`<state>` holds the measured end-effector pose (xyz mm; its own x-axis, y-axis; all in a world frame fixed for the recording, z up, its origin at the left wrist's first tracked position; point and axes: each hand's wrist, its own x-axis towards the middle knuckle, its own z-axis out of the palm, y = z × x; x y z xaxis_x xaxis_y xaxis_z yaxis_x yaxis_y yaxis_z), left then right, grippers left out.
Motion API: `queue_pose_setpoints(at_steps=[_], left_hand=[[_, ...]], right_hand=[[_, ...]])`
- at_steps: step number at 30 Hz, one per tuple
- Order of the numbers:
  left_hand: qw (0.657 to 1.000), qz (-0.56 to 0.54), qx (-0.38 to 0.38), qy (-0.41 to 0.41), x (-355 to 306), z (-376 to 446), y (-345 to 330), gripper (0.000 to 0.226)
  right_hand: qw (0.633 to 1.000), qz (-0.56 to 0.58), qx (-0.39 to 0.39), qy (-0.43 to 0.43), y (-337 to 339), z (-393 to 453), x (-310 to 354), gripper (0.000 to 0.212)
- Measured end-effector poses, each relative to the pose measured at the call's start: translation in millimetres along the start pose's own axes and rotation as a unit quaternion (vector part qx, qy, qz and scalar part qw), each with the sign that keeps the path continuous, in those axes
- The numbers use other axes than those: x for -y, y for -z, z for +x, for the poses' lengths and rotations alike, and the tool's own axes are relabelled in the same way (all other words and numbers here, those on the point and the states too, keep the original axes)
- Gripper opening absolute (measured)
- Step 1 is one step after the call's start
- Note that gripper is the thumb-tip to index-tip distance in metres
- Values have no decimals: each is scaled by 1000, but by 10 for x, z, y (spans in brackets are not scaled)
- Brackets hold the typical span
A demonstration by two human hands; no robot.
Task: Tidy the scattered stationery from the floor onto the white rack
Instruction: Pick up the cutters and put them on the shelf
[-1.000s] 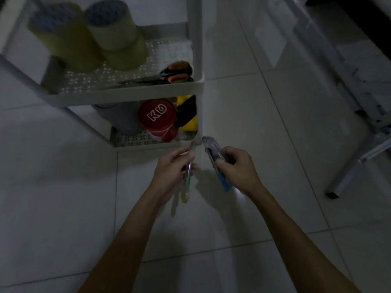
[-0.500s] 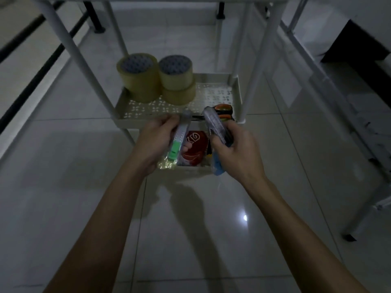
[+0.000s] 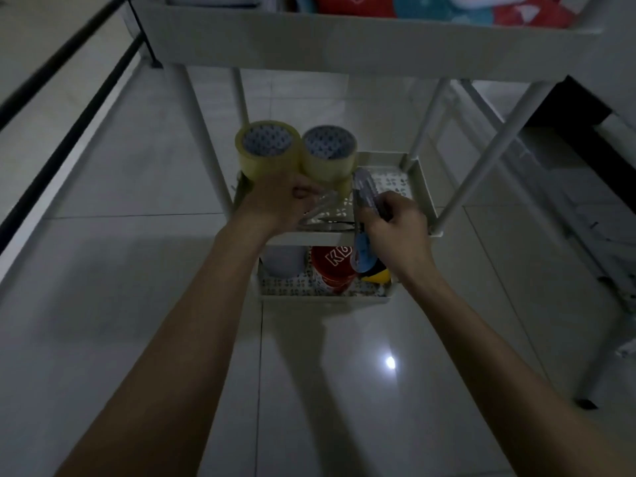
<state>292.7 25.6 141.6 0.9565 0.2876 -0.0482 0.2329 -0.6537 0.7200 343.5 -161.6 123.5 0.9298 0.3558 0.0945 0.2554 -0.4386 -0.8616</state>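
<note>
My left hand (image 3: 282,201) is over the left part of the white rack's middle shelf (image 3: 425,187), closed on a clear packet (image 3: 318,210) that slants down onto the shelf. My right hand (image 3: 395,232) grips a blister-packed blue item (image 3: 363,222), held upright at the shelf's front edge. Two rolls of clear tape (image 3: 297,153) stand stacked at the back left of that shelf, just beyond my left hand. Dark scissors (image 3: 339,222) lie along the shelf front, mostly hidden.
The bottom shelf (image 3: 323,297) holds a red tub marked KB (image 3: 332,266), a grey container (image 3: 282,263) and a yellow-black item (image 3: 377,273). The top shelf (image 3: 344,39) carries colourful packets. A black-framed rail runs at left; white metal legs stand at right on the tiled floor.
Both hands rose from the floor with their items and moved forward to the middle shelf. The left hand's packet now touches down on the shelf; the view tilted up, showing the top shelf.
</note>
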Motion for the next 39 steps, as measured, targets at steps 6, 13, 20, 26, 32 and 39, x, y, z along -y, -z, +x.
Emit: queue_pose_setpoints(at_steps=[6, 13, 20, 26, 32, 39], left_hand=[[981, 153, 49, -112, 201, 271, 73, 28], [967, 195, -86, -142, 309, 108, -132, 24], [966, 219, -120, -63, 308, -39, -127, 23], [972, 224, -56, -48, 287, 39, -28, 25], [963, 214, -162, -37, 318, -41, -165, 26], [960, 7, -278, -40, 159, -354, -29, 10]], right_hand=[[999, 16, -32, 1, -40, 126, -79, 30], [999, -14, -42, 24, 32, 236, -99, 24], [999, 7, -32, 8, 20, 238, -107, 18], [999, 15, -29, -4, 45, 202, -120, 13], [999, -16, 13, 31, 116, 174, -95, 6], [962, -154, 30, 224, 71, 344, 173, 15]])
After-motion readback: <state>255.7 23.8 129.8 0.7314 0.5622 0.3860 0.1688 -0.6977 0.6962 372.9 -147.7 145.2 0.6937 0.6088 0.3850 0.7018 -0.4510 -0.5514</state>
